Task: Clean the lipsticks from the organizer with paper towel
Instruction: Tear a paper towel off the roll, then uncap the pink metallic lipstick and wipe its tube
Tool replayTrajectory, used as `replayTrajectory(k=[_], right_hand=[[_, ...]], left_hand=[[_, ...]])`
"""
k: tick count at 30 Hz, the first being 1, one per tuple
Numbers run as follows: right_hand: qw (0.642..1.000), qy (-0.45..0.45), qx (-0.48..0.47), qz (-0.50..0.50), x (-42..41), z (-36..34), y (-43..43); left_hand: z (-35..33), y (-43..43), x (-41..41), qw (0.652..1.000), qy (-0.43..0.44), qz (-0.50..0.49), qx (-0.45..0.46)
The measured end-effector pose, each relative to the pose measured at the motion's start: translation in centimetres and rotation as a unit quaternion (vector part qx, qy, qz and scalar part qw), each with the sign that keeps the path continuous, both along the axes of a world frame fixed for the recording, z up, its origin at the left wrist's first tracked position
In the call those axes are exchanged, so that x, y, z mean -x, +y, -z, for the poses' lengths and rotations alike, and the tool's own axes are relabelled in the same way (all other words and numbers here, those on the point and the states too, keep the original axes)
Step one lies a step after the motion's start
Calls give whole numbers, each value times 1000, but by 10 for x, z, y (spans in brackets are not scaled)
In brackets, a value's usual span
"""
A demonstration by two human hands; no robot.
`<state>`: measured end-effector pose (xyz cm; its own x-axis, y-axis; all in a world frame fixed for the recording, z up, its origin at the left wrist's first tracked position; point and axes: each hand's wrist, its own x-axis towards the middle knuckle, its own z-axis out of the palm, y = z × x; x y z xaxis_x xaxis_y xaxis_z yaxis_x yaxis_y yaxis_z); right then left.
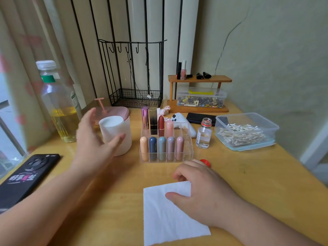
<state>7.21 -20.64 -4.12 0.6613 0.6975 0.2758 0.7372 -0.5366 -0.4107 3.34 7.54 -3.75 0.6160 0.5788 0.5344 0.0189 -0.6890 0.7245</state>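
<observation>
A person's two hands work over a wooden counter (257,174) crowded along its far side. The widest bare stretch lies to the right of the right hand (200,190), running to the counter's right edge; a narrower strip lies between the two forearms. A black phone (26,176) rests near the counter's left edge, outside the left forearm.

The left hand (94,139), blurred, is raised with fingers spread and nothing in it, just in front of a paper towel roll (119,134); whether it touches the roll cannot be made out. An oil bottle (58,103) stands beyond it to the left.

The right hand lies on the far right corner of a paper towel sheet (168,219) spread flat on the counter, thumb laid on the paper, fingers curled at the sheet's far edge. Whether they pinch that edge is unclear.

Just beyond the right hand's knuckles sits the clear organizer (186,153), the lipsticks (162,148) upright in its left compartments, two rows deep. A red cap (205,162) shows just past the same hand, a small glass bottle (204,134) farther on, and a tub of cotton swabs (246,132) farther right.
</observation>
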Motion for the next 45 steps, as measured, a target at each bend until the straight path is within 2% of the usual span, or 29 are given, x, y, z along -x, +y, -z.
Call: replayTrajectory(k=[2, 4, 7, 9, 11, 14, 20, 24, 30, 34, 39, 42, 45], right_hand=[[1000, -5, -12, -1, -1, 0, -2], [1000, -3, -23, -2, -4, 0, -3], [998, 7, -66, 14, -13, 1, -4], [993, 34, -104, 49, -20, 1, -8], [986, 52, -130, 90, -30, -1, -16], [976, 74, -150, 140, -45, -5, -27], [980, 60, -37, 184, -52, 3, -27], [980, 59, -46, 183, -56, 5, -22], [978, 120, -89, 144, -55, 7, -20], [978, 119, -94, 144, -55, 7, -19], [976, 97, -106, 162, -53, 3, -22], [974, 62, -152, 157, -48, -7, -18], [967, 84, -196, 136, -44, -19, -4]], left_hand=[[-13, -21, 16, 996, -65, 7, -61], [-28, -52, 33, 984, -69, 109, -123], [-32, -96, 44, 935, 65, 302, -174], [-14, -109, 41, 905, 129, 339, -224], [4, -114, 35, 884, 165, 332, -283], [16, -111, 32, 877, 189, 335, -288], [19, -109, 33, 870, 178, 368, -274], [19, -108, 32, 875, 180, 357, -273], [15, -106, 35, 874, 176, 387, -236], [13, -107, 37, 867, 180, 408, -224], [14, -104, 37, 877, 182, 376, -239], [12, -101, 38, 882, 188, 360, -238], [11, -100, 44, 884, 199, 353, -235]])
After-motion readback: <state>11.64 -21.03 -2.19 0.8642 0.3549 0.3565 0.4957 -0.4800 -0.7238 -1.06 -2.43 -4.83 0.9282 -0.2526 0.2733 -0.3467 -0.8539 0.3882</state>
